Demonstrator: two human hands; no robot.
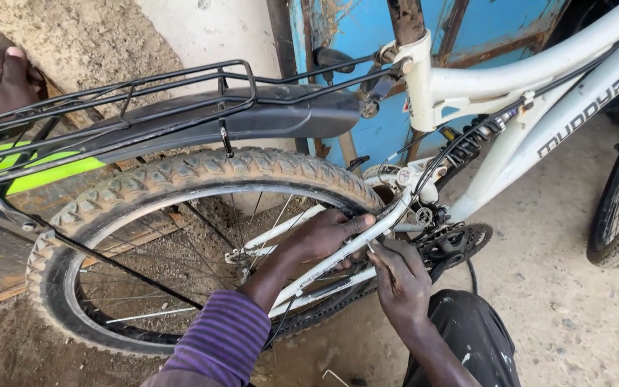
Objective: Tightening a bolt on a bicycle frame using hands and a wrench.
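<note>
**Inspector:** Which step was in hand on the white bicycle frame (539,68)?

**Assistant:** Work at the rear stays, just ahead of the rear wheel (180,179) and beside the chainring (460,240). The left hand (327,236) was clenched around the white chainstay (356,244), steadying it. The right hand (399,283) was curled against the stay's underside; whether it pinched the thin black cable (288,315) running there could not be told.

**Inspector:** And what did the next move call for?

**Assistant:** In my judgement, a firm left grip while the right fingers worked the small fitting, keeping clear of the spokes (145,258) and chainring teeth.

**Inspector:** Surroundings?

**Assistant:** Black carrier rack (145,89) and mudguard (252,118) above the knobbly tyre; another person's hand (5,79) rested on the rack's far end.
</note>
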